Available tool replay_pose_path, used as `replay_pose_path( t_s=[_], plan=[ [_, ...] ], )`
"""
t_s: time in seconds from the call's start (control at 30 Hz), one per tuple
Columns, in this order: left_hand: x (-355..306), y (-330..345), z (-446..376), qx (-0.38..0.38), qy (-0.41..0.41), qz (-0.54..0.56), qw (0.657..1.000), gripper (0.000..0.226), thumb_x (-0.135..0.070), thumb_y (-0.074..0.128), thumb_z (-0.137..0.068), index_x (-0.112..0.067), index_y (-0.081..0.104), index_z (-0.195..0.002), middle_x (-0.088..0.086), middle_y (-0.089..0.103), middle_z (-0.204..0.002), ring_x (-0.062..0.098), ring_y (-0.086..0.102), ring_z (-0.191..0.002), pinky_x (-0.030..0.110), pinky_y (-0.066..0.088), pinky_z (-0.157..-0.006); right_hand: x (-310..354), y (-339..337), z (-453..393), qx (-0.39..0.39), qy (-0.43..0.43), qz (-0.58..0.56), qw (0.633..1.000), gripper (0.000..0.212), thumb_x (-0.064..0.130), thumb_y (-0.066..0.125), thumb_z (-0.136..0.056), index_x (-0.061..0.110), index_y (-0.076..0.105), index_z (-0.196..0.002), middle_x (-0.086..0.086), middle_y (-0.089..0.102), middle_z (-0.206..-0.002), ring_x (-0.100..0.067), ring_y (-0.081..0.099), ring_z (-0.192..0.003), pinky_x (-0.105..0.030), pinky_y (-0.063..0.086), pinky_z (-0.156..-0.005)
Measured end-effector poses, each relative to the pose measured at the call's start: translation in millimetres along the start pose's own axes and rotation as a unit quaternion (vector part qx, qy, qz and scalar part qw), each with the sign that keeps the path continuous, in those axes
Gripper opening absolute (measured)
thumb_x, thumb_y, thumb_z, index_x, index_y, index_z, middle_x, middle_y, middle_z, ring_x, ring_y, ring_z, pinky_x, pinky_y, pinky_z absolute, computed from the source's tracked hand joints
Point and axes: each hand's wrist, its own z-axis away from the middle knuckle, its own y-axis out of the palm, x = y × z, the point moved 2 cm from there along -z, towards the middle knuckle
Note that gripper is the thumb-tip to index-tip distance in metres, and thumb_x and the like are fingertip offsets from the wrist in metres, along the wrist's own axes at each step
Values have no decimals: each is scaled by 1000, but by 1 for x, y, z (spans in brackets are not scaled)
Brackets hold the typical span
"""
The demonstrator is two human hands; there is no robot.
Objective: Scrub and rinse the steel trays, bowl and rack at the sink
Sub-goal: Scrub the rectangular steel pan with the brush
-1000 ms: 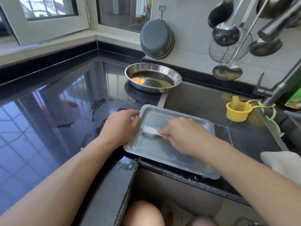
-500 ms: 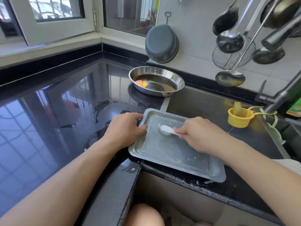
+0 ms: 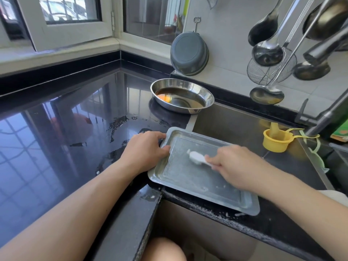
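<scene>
The right hand (image 3: 233, 166) clamps a white brush (image 3: 196, 157) pointing left across the soapy tray (image 3: 244, 202); the left hand (image 3: 146, 149) pinches the tray's far-left rim, steadying it on the bench (image 3: 56, 138).

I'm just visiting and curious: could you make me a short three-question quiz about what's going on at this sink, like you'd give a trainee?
1. True or false: the left hand grips the rim of the steel tray.
2. What does the right hand hold? A) a yellow cup B) a white brush C) a ladle
3. Fill in: the steel bowl behind the tray holds dark ____.

Key
1. True; its thumb lies over the tray's left edge.
2. B; the white brush rests its head on the tray's soapy floor. The yellow cup sits untouched to the right.
3. Liquid.
</scene>
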Motion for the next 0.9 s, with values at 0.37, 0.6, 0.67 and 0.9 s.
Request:
replay_pose_path(
  t_s=[0.37, 0.6, 0.67, 0.9],
  plan=[
    [1, 2, -2, -9, -1, -5, 1000, 35, -36, 63, -95, -26, 71, -128, 0, 77, -108, 24, 67, -107, 37, 52, -88, 27, 2, 22, 26, -84, -41, 995, 37, 42, 38, -108, 40, 56, -141, 8, 51, -88, -13, 53, -81, -35, 45, -68],
    [3, 3, -3, -8, 6, 3, 1000, 35, -35, 63, -96, -26, 71, -129, -1, 76, -109, 23, 68, -105, 36, 51, -86, -21, 1, -4, -13, 3, 6, 1000, 37, 37, 44, -107, 45, 55, -141, 8, 55, -92, -18, 59, -84, -40, 54, -74],
    [4, 4, -4, -10, 8, 4, 1000, 39, -36, 63, -95, -29, 68, -134, -3, 76, -112, 22, 67, -108, 36, 51, -89, -4, 4, 13, 8, -57, -39, 998, 36, 44, 44, -106, 45, 57, -140, 11, 54, -90, -10, 55, -83, -38, 51, -75],
    [3, 3, -4, -12, 24, 3, 1000, 37, -35, 62, -96, -27, 69, -132, -2, 75, -96, 25, 67, -100, 36, 50, -86, -10, 2, 21, -15, -41, -42, 998, 42, 57, 37, -100, 50, 61, -134, 16, 49, -95, -5, 51, -81, -33, 49, -71]
  ],
)
